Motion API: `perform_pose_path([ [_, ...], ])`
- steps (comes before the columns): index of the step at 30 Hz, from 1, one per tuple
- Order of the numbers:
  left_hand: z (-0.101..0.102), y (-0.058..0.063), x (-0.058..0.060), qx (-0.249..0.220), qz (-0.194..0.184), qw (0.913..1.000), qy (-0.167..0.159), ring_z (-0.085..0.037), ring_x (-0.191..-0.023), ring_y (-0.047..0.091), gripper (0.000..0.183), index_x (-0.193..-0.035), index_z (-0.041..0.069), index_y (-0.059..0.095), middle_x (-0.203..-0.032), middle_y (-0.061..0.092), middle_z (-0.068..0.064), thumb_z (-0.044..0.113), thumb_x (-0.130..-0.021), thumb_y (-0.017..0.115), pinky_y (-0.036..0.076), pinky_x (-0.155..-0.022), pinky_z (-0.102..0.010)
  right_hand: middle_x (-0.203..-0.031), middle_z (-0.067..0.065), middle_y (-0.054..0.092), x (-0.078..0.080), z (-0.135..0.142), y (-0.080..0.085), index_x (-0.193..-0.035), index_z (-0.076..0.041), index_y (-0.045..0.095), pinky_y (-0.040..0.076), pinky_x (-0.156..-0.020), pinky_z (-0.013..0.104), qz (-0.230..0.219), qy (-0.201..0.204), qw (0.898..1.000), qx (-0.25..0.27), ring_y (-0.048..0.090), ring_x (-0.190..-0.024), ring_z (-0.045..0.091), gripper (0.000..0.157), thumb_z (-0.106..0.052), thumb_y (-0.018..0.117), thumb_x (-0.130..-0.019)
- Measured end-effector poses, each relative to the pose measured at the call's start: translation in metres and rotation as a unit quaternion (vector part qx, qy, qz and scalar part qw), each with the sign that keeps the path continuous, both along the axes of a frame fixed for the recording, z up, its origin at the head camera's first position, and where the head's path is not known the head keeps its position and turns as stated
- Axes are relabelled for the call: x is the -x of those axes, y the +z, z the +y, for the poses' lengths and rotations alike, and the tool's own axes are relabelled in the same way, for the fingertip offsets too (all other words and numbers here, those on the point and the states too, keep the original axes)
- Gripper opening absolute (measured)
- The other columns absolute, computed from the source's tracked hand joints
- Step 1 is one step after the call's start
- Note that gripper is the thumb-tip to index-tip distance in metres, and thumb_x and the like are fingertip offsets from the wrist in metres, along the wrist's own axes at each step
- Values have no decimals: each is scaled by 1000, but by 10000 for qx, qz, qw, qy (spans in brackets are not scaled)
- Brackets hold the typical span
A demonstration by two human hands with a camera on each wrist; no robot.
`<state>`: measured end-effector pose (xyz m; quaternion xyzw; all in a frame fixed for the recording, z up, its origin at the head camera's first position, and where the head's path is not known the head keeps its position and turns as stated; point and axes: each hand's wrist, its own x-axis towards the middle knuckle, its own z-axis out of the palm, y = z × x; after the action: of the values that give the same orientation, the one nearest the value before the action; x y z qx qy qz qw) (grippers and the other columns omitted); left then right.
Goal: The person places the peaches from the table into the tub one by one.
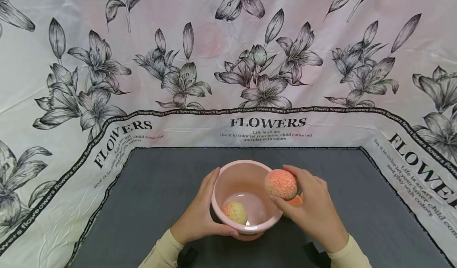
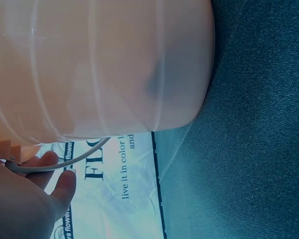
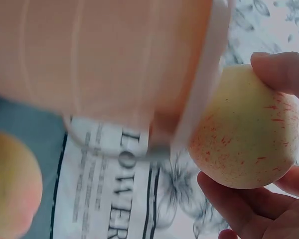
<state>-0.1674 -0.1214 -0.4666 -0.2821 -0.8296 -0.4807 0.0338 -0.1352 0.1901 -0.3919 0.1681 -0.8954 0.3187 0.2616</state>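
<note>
Pink bucket (image 1: pixel 242 180), one, open-topped, standing on the dark grey surface (image 1: pixel 160 188), with one thin grey handle (image 2: pixel 87 155) (seen only in the wrist views). Speckled fruits, at least three: one bottom fruit (image 1: pixel 235 212), yellow with orange flecks, lying inside the bucket near its left front wall; one held fruit (image 1: pixel 281 184), orange-pink on its upper face and pale yellow with red streaks on the side facing the right wrist camera, raised at the bucket's right rim (whether it touches the rim cannot be told); one outer fruit (image 3: pixel 12 184), outside the bucket to its right, partly hidden by the right hand in the head view, where any further piece cannot be made out. Hands, two: the left hand (image 1: pixel 198 214) grips the bucket's left side, fingers bent about the rim and thumb along the front; the right hand (image 1: pixel 314 208) pinches the held fruit, thumb and fingers parted only by its width. Sleeves, two, cream (image 1: pixel 164 250). Patterned cloth (image 1: pixel 200 129), one, bordering the grey, with black-line lilies and three large "FLOWERS" headings in the head view (the rightmost cut off).
</note>
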Motion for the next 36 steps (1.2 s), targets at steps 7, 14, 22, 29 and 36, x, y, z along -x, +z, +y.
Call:
perform_pose_path([
  [7, -1, -1, -2, 65, 19, 10000, 2, -27, -162, 31, 158, -175, 32, 0, -181, 11, 4, 53, -60, 106, 44, -121, -58, -131, 0, 74, 7, -29, -10, -144, -13, 63, 33, -106, 53, -195, 425, 9989, -78, 71, -116, 23, 79, -33, 100, -77],
  [14, 0, 1, -4, 51, -41, 10000, -46, -28, -162, 29, 158, -176, 31, 0, -181, 11, 1, 52, -60, 106, 43, -122, -58, -127, 1, 74, 7, -37, -24, -142, -9, 64, 33, -107, 53, -200, 334, 9988, -301, 71, -115, 23, 81, -38, 99, -76],
  [22, 0, 3, -2, 29, -41, 10000, -24, -26, -163, 28, 158, -175, 32, 1, -181, 9, 5, 53, -60, 106, 43, -122, -59, -128, 3, 74, 10, -36, -28, -142, -10, 64, 32, -105, 53, -145, 329, 9987, -374, 71, -116, 24, 81, -38, 100, -75],
  [29, -1, 2, -2, 32, -59, 10000, -24, -26, -163, 28, 157, -175, 32, 1, -181, 11, -1, 54, -61, 106, 43, -122, -58, -128, 6, 73, 12, -35, -30, -141, -8, 65, 32, -105, 54, -82, 275, 9983, -500, 69, -118, 26, 75, -36, 97, -79],
  [36, -1, 0, -1, 19, -9, 10000, -55, -26, -162, 30, 158, -175, 32, 0, -181, 12, -2, 52, -61, 107, 43, -123, -55, -131, 7, 73, 12, -34, -31, -141, -8, 66, 33, -105, 57, -62, 283, 9982, -534, 68, -122, 28, 71, -36, 95, -82],
])
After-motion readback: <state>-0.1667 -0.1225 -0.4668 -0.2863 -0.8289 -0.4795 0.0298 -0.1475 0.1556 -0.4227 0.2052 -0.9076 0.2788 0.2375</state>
